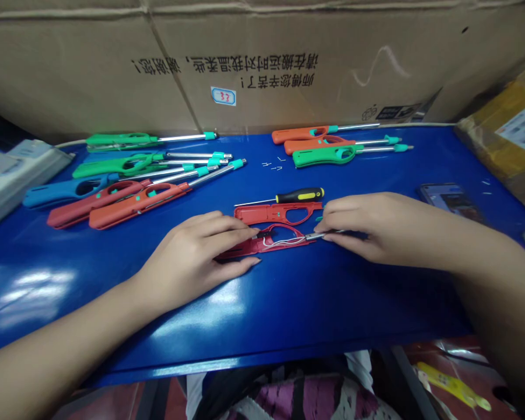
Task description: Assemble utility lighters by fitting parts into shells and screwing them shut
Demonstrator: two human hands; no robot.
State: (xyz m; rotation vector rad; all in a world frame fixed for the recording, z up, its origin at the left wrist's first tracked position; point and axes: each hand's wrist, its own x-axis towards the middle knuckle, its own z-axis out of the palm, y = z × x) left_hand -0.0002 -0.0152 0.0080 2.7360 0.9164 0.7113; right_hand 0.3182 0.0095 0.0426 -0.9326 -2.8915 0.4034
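Observation:
My left hand [195, 251] is closed around the left end of a red lighter handle half [284, 244], which lies on the blue table. Its fingertips touch a small black part [262, 234] inside the shell. A white wire [286, 241] runs along the open shell toward a metal tube. Pinched between the thumb and fingers of my right hand [371, 227] is that metal tube [314, 236], at the shell's right end; its far part is hidden by the hand. Just behind lies the other red handle half [262, 214], beside a black and yellow screwdriver [300, 196].
Several long-necked lighters [114, 169] lie at the back left. Two orange lighters and a green lighter [324, 156] lie at the back right, near small pins [273, 165]. A phone [450, 198] is on the right. A large cardboard box [262, 35] stands behind.

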